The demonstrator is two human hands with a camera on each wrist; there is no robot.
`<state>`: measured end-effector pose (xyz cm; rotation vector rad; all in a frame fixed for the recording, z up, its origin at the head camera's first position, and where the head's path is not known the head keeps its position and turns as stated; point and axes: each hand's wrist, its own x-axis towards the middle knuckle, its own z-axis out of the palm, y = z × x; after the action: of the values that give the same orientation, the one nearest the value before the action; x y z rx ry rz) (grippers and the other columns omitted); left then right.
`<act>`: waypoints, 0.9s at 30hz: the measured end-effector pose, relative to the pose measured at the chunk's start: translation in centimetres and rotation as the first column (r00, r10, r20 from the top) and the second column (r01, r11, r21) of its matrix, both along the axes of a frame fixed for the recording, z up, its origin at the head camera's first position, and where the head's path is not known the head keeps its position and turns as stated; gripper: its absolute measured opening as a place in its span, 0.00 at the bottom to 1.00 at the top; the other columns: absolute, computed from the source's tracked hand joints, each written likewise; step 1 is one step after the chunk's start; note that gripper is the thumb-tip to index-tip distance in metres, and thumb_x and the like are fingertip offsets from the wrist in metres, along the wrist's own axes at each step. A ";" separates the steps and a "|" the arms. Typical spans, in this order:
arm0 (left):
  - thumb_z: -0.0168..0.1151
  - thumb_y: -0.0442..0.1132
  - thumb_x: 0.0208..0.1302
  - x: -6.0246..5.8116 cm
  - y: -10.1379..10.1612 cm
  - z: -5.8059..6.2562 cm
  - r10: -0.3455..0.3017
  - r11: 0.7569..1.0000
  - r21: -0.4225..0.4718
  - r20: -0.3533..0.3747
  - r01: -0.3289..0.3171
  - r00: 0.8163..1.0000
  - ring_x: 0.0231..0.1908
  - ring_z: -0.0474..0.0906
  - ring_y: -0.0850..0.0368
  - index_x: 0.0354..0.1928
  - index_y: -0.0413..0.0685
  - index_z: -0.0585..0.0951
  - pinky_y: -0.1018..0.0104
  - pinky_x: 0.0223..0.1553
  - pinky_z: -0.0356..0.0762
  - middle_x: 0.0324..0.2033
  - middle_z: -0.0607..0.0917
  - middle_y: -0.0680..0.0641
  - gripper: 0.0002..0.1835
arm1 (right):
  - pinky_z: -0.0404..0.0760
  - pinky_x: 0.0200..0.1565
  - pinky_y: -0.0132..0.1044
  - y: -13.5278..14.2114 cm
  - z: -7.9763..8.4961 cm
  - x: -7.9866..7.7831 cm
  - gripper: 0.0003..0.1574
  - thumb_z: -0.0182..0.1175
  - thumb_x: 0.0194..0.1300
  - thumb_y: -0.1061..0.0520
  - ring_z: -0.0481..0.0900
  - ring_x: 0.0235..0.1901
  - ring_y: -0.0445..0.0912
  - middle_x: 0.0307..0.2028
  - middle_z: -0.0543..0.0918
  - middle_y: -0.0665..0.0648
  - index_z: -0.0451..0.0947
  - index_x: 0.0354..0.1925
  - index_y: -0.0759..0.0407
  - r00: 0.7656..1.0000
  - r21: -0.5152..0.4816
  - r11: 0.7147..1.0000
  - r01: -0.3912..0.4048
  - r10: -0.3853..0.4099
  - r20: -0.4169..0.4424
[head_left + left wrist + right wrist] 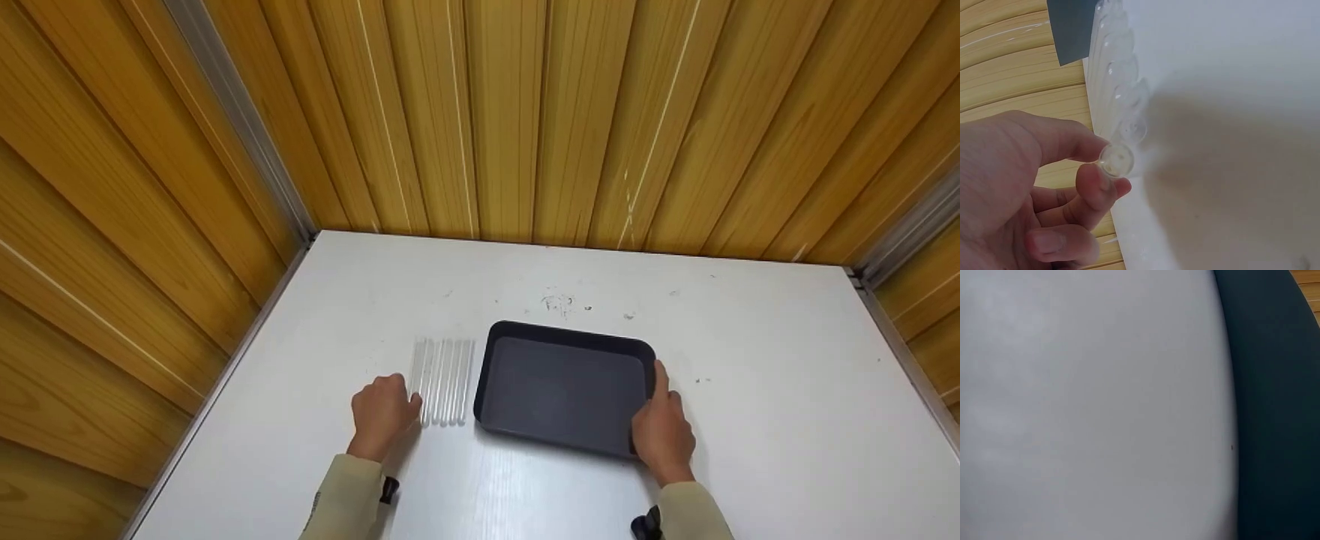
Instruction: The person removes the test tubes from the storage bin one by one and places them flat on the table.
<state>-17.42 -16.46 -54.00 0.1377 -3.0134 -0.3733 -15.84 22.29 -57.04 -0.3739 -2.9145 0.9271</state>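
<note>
Several clear test tubes lie side by side in a row on the white table, left of a dark rectangular tray. My left hand is at the row's left edge. In the left wrist view, its thumb and fingers pinch the rounded end of the outermost test tube. My right hand grips the tray's right side, with a finger extended along the outer wall. The right wrist view shows only the tray's dark side, with the right hand out of frame.
The white table carries dark specks and scuffs behind the tray. Wood-patterned panels rise at the back and both sides, with metal posts at the corners.
</note>
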 end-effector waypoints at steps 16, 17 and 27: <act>0.64 0.44 0.60 -0.5 -0.2 -0.3 -0.008 1.000 0.013 0.034 0.008 0.999 0.14 0.65 0.58 0.20 0.44 0.78 0.63 0.16 0.61 0.11 0.73 0.51 0.15 | 0.64 0.19 0.40 -0.1 -0.2 -0.1 0.41 0.37 0.69 0.64 0.70 0.20 0.50 0.47 0.72 0.73 0.37 0.76 0.51 1.000 0.013 1.000 0.002 -0.002 -0.018; 0.64 0.44 0.60 -0.5 -0.3 -0.4 -0.009 1.000 0.008 0.030 0.009 1.000 0.14 0.65 0.58 0.20 0.44 0.78 0.63 0.16 0.61 0.11 0.73 0.51 0.15 | 0.64 0.19 0.40 -0.1 -0.2 -0.1 0.41 0.37 0.69 0.64 0.70 0.19 0.50 0.46 0.72 0.72 0.37 0.76 0.51 1.000 0.012 1.000 0.000 0.000 -0.022; 0.64 0.46 0.61 -0.7 -0.2 -0.3 -0.018 1.000 0.025 0.049 0.016 0.999 0.15 0.66 0.56 0.21 0.44 0.78 0.63 0.17 0.61 0.12 0.72 0.50 0.16 | 0.64 0.21 0.39 0.2 0.2 0.0 0.42 0.39 0.70 0.62 0.71 0.24 0.51 0.49 0.70 0.72 0.36 0.76 0.48 0.999 -0.037 0.999 0.008 -0.006 0.032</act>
<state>-18.10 -16.68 -54.30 0.1252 -3.0613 -0.4150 -15.85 22.47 -56.80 -0.4045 -2.9261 0.9840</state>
